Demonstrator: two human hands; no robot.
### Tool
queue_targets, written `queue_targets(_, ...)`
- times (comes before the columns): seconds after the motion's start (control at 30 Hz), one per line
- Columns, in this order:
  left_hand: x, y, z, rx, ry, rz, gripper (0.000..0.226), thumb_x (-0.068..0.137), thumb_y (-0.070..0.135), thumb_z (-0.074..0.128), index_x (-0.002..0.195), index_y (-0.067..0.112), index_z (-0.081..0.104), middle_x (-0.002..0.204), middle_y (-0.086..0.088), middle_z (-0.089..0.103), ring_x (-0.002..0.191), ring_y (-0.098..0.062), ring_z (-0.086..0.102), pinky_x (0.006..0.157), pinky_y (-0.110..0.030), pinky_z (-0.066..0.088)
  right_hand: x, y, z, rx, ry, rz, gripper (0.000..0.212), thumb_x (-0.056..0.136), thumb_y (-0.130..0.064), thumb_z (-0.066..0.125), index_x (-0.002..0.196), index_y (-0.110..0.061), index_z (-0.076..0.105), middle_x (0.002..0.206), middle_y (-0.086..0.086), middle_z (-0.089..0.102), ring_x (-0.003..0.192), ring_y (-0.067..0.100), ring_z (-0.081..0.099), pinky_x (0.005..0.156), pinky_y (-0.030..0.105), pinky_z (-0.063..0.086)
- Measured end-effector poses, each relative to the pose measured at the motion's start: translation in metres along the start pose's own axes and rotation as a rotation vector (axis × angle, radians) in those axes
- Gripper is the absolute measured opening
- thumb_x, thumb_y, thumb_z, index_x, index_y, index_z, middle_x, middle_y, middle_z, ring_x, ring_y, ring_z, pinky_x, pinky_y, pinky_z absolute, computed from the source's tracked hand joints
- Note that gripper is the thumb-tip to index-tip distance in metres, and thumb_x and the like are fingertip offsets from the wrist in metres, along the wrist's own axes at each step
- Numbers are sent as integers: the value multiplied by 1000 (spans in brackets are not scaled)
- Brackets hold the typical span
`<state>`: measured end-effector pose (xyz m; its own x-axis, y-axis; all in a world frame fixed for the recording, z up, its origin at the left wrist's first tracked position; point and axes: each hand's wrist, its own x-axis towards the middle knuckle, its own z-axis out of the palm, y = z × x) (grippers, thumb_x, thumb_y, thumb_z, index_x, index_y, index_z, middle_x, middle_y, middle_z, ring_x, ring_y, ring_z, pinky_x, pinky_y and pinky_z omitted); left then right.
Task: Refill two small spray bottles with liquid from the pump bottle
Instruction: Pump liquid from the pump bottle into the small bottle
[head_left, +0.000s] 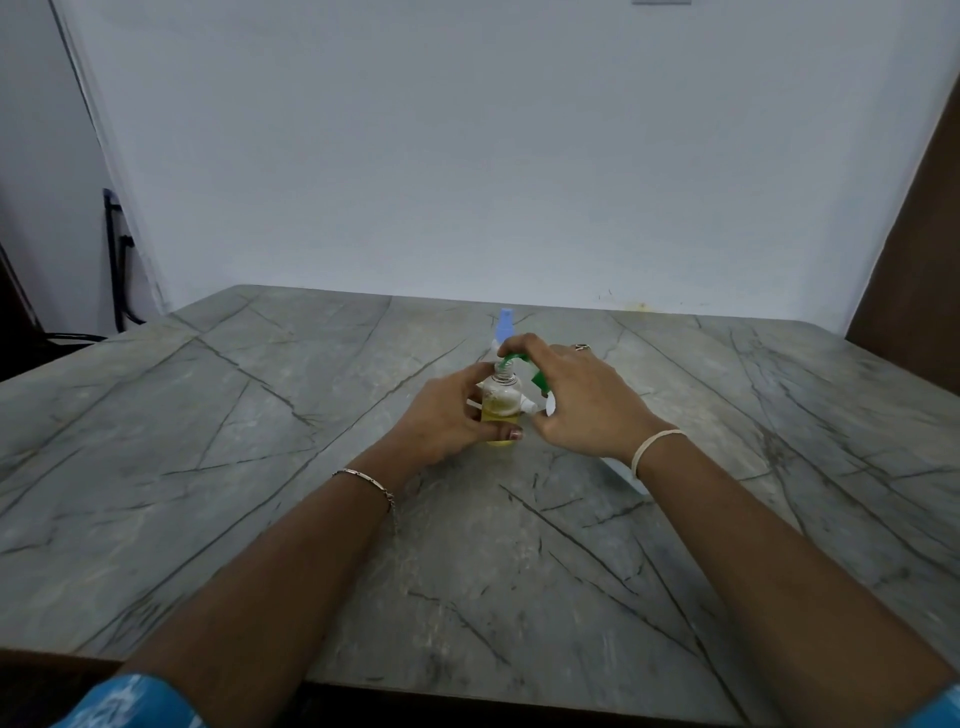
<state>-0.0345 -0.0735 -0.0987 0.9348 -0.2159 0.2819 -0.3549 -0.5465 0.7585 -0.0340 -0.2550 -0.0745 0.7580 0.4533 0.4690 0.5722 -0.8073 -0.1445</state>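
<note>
My left hand (447, 415) grips a small clear spray bottle (501, 402) that stands uncapped on the table, with yellow liquid in its lower half. My right hand (576, 400) holds the green pump head (537, 382) of the pump bottle, its green spout reaching over the small bottle's open mouth. A pale part of the pump bottle's body (626, 475) shows beneath my right wrist; the rest is hidden by the hand. A second small spray bottle with a light blue cap (505, 325) stands upright just behind my hands. Small white parts between my hands are too hidden to identify.
The grey marble-patterned table (260, 467) runs up to a white wall (467, 156). Its front edge is close to my body. A dark chair frame (117, 260) stands off the table's far left corner, and a brown panel (924, 234) rises at the right.
</note>
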Motion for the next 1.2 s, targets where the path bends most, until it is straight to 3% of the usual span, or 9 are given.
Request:
queue_targets(0.2, 1, -3, 1, 19, 0, -5, 86, 61, 34, 86, 136, 26, 45, 120, 2, 64, 96, -11, 66, 91, -32, 53, 3, -6, -1, -3, 28, -6, 63, 71, -25, 67, 120, -39, 29, 111, -1, 61, 94, 24, 55, 84, 49, 50)
queue_targets(0.37, 0, 0, 1, 28, 2, -6, 86, 62, 33, 85, 137, 25, 44, 119, 5, 64, 97, -11, 65, 93, -30, 52, -1, -4, -1, -35, 27, -11, 67, 77, -32, 67, 130, -42, 27, 104, 0, 61, 93, 21, 52, 85, 47, 51)
queue_targets(0.53, 0, -2, 0, 33, 7, 3, 86, 60, 37, 86, 135, 25, 47, 119, 2, 65, 95, -10, 67, 94, -32, 52, -6, -3, -11, -171, -57, -73, 80, 86, -32, 57, 150, -47, 10, 83, -1, 39, 84, 19, 39, 77, 33, 42)
queue_targets(0.67, -2, 0, 0, 35, 8, 2, 81, 62, 34, 86, 133, 27, 48, 116, 5, 65, 94, -8, 66, 92, -28, 51, -6, -6, -14, -203, -66, -80, 73, 85, -32, 57, 147, -41, 18, 83, -2, 41, 84, 20, 43, 75, 31, 38)
queue_targets(0.83, -3, 2, -1, 15, 8, -4, 81, 62, 31, 87, 133, 26, 48, 109, 7, 65, 89, -6, 66, 88, -23, 51, -3, -10, -11, -159, -33, -55, 62, 82, -28, 59, 136, -36, 30, 87, -2, 47, 87, 21, 45, 79, 39, 44)
queue_targets(1.07, -5, 4, -1, 17, 9, -6, 82, 62, 30, 86, 134, 26, 47, 105, 9, 64, 92, -10, 66, 92, -28, 52, 0, -11, -8, -145, 3, -36, 59, 79, -26, 61, 131, -33, 34, 96, 1, 54, 93, 24, 49, 85, 42, 45)
queue_targets(1.2, -3, 2, -1, 29, 15, -17, 86, 61, 35, 86, 136, 26, 45, 117, 3, 65, 96, -12, 67, 95, -33, 51, -2, -7, -7, -142, 9, -40, 66, 82, -29, 62, 140, -37, 30, 90, -3, 47, 87, 18, 41, 82, 38, 43)
